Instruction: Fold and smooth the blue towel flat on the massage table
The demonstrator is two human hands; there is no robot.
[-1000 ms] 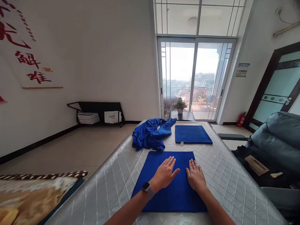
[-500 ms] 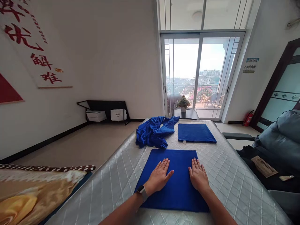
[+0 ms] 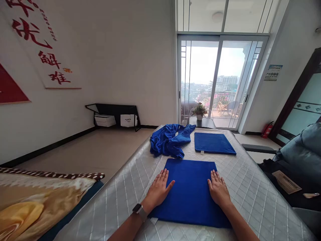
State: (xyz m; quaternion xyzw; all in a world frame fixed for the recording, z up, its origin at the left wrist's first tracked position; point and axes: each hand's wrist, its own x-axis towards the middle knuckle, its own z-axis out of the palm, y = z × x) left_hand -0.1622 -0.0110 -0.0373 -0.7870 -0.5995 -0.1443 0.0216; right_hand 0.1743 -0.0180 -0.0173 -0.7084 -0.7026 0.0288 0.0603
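Note:
A folded blue towel [image 3: 191, 190] lies flat on the silver quilted table cover [image 3: 248, 190] in front of me. My left hand [image 3: 158, 190], with a watch on the wrist, rests flat and open on the towel's left edge. My right hand [image 3: 218, 189] lies flat and open on its right side. Farther back sit a second folded blue towel [image 3: 213, 143] and, to its left, a crumpled heap of blue cloth [image 3: 170, 140].
A patterned blanket [image 3: 37, 201] lies at the lower left. A grey sofa [image 3: 303, 157] with a card stands at the right. Beyond the table are a potted plant [image 3: 199, 110], glass balcony doors [image 3: 218, 80] and a black shelf [image 3: 115, 115] with white boxes.
Both hands have slid apart over the near towel, from its middle out to its left and right edges. The view has shifted slightly.

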